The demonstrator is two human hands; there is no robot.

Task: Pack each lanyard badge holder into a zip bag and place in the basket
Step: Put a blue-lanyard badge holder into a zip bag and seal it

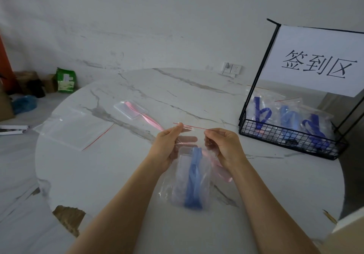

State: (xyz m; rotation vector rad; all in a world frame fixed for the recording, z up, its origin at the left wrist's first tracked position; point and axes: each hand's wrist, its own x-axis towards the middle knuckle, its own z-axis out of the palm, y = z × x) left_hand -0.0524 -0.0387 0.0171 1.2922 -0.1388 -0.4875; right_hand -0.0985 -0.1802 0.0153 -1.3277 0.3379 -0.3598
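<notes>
A clear zip bag (183, 190) with a red seal strip hangs above the round marble table (102, 175). Inside it is a badge holder with a light blue lanyard (194, 179). My left hand (167, 147) pinches the bag's top edge at the left. At the right end of that edge, my right hand (222, 145) pinches it too. A second badge holder with a pink lanyard (134, 109) lies on the table beyond my hands. To its left lies an empty zip bag (74, 129), flat. The black wire basket (291, 135) at the right holds several bagged blue lanyards.
A white paper sign (317, 62) with black characters hangs on the basket's tall frame. Boxes, a green packet (66, 80) and a blue bag lie on the floor at the far left. A wall socket (232, 69) sits behind the table.
</notes>
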